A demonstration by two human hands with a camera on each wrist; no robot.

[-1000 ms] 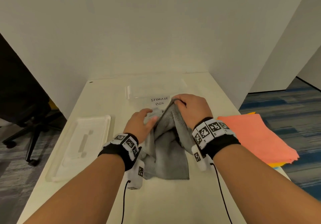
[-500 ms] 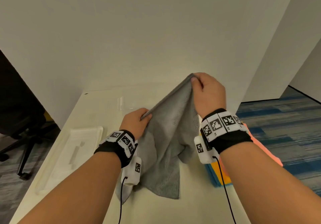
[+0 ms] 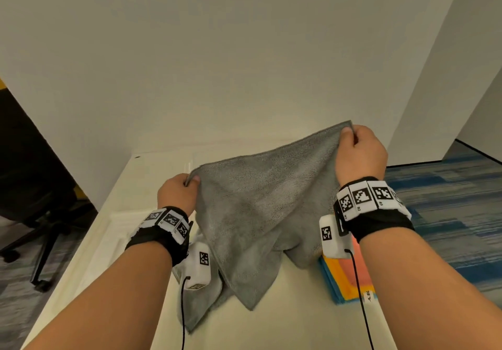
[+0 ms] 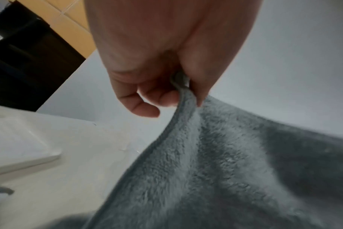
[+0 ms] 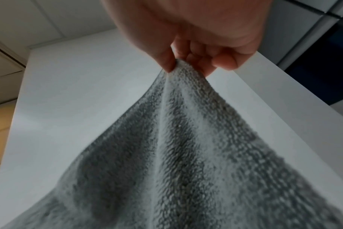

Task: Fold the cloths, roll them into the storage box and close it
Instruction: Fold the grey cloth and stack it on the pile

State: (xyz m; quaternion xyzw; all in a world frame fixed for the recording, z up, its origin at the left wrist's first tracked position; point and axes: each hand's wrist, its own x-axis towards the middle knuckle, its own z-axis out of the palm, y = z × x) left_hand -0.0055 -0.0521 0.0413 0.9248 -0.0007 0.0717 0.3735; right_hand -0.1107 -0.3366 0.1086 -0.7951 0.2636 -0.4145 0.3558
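Each hand pinches a top corner of the grey cloth [image 3: 260, 208] — left hand [image 3: 178, 194] lower, right hand [image 3: 360, 156] higher. It hangs above the table [image 3: 271, 328], tail trailing — soft, limp, light; corners likely give the best hold.

Head cam: mounted high, faces fwd and down over both forearms onto the table [image 3: 271, 322]; wide angle, takes in wall, floor and both wrist units. Left wrist cam: sits under the wrist, looks along the left hand [image 4: 166, 51] at very close range, tilted up toward the wall, table edge at lower left. Right wrist cam: same mounting, looks along the right hand [image 5: 196, 31], close range, tilted up. Shared content: the grey cloth [image 3: 266, 200] appears in all three views; each wrist view covers only its own pinched corner.
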